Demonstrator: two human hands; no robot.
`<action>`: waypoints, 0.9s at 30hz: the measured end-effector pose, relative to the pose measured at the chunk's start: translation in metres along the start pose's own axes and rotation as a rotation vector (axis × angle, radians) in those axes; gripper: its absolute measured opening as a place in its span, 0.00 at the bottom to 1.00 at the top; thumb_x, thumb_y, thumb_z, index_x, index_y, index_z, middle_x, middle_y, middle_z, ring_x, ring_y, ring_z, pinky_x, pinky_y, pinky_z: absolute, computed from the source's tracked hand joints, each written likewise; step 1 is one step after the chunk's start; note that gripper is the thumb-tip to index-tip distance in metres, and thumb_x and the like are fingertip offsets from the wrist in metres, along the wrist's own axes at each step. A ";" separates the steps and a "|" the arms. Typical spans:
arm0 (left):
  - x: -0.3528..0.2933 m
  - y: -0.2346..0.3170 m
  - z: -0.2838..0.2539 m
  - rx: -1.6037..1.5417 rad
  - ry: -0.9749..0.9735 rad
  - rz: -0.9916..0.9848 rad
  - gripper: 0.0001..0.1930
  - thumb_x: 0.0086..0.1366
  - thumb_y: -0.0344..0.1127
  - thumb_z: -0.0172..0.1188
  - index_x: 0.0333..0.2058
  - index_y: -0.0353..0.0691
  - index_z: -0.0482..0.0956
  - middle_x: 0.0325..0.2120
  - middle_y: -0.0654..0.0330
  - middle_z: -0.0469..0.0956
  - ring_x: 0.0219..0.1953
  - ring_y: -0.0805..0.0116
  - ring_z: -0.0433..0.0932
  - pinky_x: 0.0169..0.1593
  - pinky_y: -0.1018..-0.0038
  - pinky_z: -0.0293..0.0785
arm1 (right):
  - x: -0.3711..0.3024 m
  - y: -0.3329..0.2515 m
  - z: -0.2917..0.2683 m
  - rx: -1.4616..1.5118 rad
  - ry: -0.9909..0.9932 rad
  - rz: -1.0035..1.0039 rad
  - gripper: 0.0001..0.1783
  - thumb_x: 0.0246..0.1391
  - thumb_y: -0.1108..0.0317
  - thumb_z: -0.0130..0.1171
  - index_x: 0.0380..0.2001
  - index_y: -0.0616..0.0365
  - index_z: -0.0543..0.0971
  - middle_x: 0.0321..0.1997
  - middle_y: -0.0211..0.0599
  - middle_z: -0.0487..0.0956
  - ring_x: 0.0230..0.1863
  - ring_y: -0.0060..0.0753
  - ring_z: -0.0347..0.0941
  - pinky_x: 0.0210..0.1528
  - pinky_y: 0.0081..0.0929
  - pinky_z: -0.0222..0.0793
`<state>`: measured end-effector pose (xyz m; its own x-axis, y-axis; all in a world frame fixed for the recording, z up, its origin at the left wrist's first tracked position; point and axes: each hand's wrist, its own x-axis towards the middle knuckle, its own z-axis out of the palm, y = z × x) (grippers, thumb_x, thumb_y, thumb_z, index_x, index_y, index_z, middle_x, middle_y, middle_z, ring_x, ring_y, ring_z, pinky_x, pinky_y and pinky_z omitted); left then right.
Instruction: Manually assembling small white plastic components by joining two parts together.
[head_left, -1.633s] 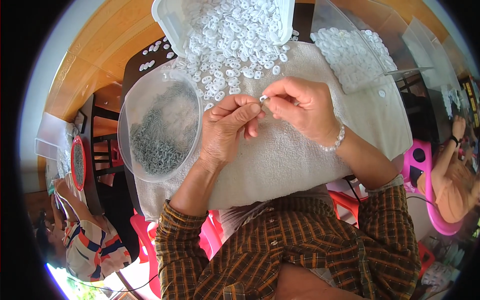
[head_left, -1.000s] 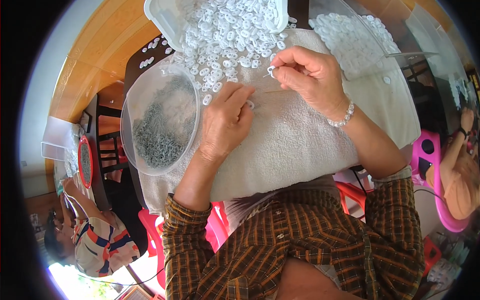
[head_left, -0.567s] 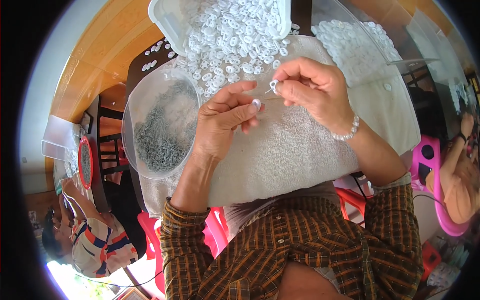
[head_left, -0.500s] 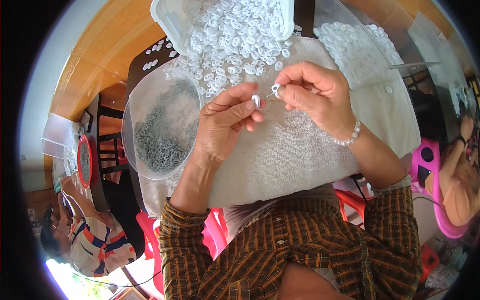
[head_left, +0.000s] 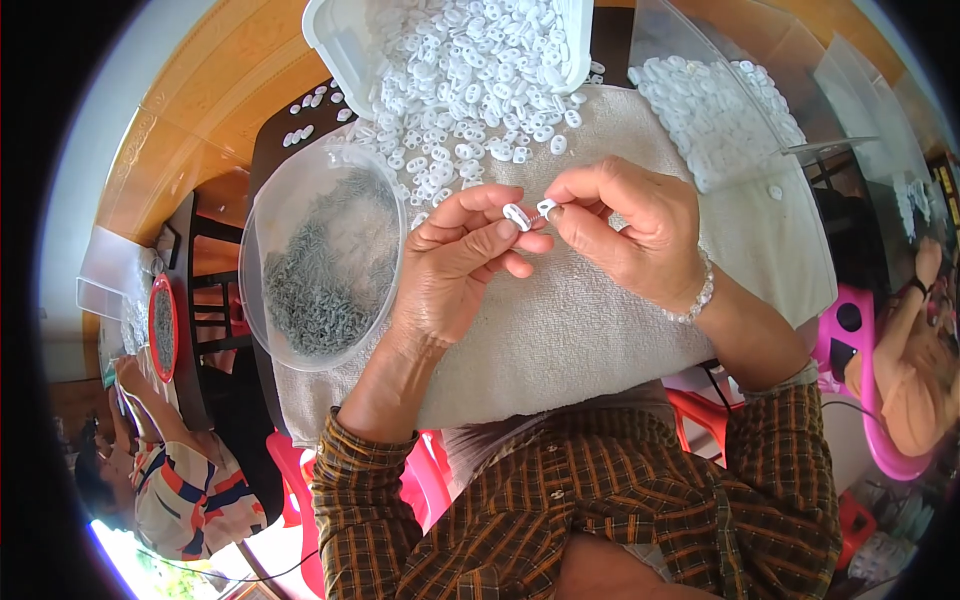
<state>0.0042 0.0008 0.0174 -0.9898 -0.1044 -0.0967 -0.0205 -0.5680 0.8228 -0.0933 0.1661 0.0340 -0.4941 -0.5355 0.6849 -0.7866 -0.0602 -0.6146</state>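
My left hand (head_left: 445, 275) pinches a white oval plastic piece (head_left: 516, 215), like a cord lock shell, between thumb and fingers above the towel. Close beside it, my right hand (head_left: 640, 235) grips a smaller white plastic piece (head_left: 546, 207) by thumb and forefinger. A thin metal spring (head_left: 534, 218) bridges the short gap between the two pieces; whether its end sits inside the oval one I cannot tell. Left of my left hand stands a round clear tub (head_left: 252, 290) holding a heap of small grey springs (head_left: 315, 300).
A white bin (head_left: 340, 50) lies tipped at the far side, spilling white pieces (head_left: 470, 100) onto the beige towel (head_left: 560, 330). A clear box (head_left: 715, 185) of white pieces stands far right. Other people sit left (head_left: 195, 490) and right (head_left: 905, 390), near a red tray (head_left: 165, 325).
My right hand has moved slightly down and left, bringing its small piece and spring up to the oval one. My left hand has turned the oval piece, tilting it.
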 end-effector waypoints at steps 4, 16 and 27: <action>-0.001 -0.001 0.000 -0.006 0.013 0.028 0.12 0.63 0.21 0.50 0.45 0.36 0.74 0.38 0.55 0.78 0.37 0.64 0.80 0.34 0.78 0.78 | 0.001 -0.003 -0.002 0.018 0.009 0.002 0.06 0.44 0.80 0.62 0.29 0.62 0.78 0.26 0.33 0.80 0.22 0.20 0.76 0.23 0.17 0.70; 0.003 -0.003 -0.005 -0.200 -0.051 0.031 0.10 0.61 0.21 0.53 0.42 0.33 0.76 0.42 0.47 0.77 0.43 0.58 0.79 0.45 0.73 0.79 | 0.002 -0.002 -0.005 0.004 0.020 -0.007 0.06 0.44 0.80 0.62 0.29 0.62 0.78 0.26 0.32 0.80 0.22 0.18 0.75 0.23 0.15 0.69; 0.002 -0.004 -0.009 -0.051 -0.009 0.039 0.19 0.58 0.17 0.53 0.49 0.36 0.71 0.41 0.54 0.76 0.42 0.62 0.78 0.45 0.73 0.77 | 0.002 -0.005 -0.001 0.059 0.004 0.049 0.06 0.45 0.79 0.60 0.29 0.59 0.77 0.24 0.34 0.79 0.23 0.26 0.78 0.23 0.19 0.70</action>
<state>0.0038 -0.0046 0.0087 -0.9910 -0.1198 -0.0596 0.0252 -0.6047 0.7961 -0.0907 0.1661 0.0380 -0.5330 -0.5358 0.6549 -0.7381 -0.0839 -0.6694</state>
